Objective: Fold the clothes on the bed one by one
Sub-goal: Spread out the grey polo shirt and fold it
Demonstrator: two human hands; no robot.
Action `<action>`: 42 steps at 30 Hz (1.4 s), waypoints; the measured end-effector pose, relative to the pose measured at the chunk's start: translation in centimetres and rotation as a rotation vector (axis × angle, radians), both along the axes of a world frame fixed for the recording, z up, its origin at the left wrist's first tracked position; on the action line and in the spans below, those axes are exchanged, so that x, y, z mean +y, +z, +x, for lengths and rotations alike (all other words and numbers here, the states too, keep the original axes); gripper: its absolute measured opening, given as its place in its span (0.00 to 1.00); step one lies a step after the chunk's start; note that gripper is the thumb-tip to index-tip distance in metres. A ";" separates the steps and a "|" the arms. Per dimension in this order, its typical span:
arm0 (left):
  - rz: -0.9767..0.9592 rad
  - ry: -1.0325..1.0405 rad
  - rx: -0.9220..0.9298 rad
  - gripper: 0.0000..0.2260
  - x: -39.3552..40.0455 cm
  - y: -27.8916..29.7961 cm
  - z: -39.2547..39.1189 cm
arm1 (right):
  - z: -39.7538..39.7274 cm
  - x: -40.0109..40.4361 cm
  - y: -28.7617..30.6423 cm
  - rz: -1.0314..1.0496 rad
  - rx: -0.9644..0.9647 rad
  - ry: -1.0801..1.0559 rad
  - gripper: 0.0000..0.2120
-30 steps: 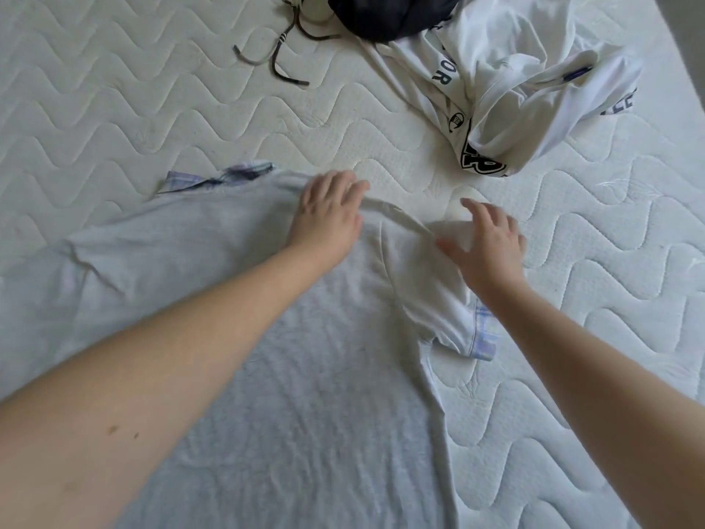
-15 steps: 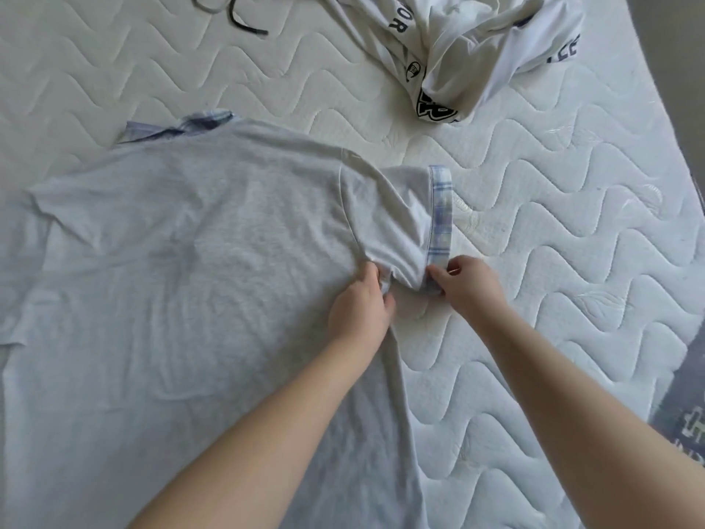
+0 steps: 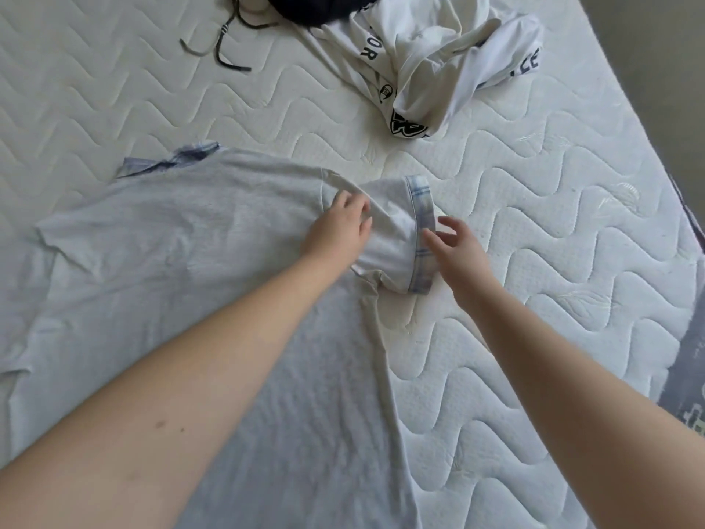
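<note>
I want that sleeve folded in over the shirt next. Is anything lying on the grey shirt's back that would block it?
Nothing visible does. The left hand rests on the grey shirt at the shoulder seam, beside the sleeve; the white garment lies apart, farther up the mattress.

White quilted mattress (image 3: 515,231) with wavy stitching filling the frame, soft even daylight falling across it, grey-brown floor (image 3: 656,51) showing past its far right edge, grey printed mattress side panel (image 3: 686,376) running down the right.
</note>
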State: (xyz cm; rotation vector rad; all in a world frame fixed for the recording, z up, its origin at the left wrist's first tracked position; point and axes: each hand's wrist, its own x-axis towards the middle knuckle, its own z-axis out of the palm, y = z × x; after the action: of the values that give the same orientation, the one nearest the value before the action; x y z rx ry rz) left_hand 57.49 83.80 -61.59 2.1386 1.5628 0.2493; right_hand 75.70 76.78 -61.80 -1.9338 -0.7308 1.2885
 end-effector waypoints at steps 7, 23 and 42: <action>-0.101 -0.013 0.196 0.28 5.5 -0.2 -0.8 | 0.3 8.0 -0.7 0.076 0.123 0.129 0.09; -0.026 -0.051 0.375 0.33 0.9 -2.6 -0.6 | 2.5 2.7 -1.3 -0.083 0.055 -0.131 0.17; -0.057 -0.182 0.363 0.24 -10.7 -4.8 0.9 | 1.4 -3.9 -0.3 -0.092 0.090 -0.038 0.14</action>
State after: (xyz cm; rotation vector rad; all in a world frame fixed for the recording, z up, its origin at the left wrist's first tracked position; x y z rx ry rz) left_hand 58.38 73.06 -66.43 2.3573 1.5243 -0.2551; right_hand 77.07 72.84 -62.12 -1.9386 -0.5967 1.3972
